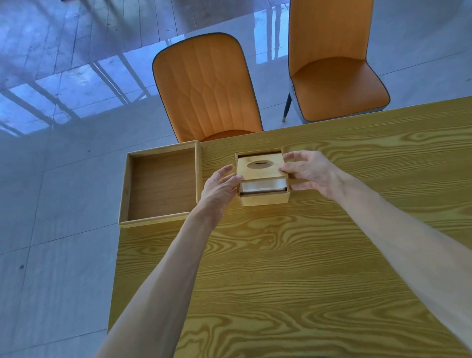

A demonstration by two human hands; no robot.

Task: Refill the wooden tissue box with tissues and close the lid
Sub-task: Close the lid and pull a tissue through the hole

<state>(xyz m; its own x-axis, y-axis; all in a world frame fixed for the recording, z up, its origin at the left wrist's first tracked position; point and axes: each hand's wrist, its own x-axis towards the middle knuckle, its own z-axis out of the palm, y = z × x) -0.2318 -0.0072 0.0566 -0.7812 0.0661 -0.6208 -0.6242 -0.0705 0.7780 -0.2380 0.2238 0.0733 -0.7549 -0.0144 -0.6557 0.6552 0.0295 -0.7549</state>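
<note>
Centrally, wooden tissue box (264,198): stands on the table (314,256), white tissues (262,185) visible inside at its near edge. Lid (260,169), oval slot, partly over the opening. Left hand (219,187) fingers pinch the lid's left edge; right hand (310,173) grips its right edge. Empty wooden tray (162,182) just left. Two orange chairs (206,88) beyond.
</note>
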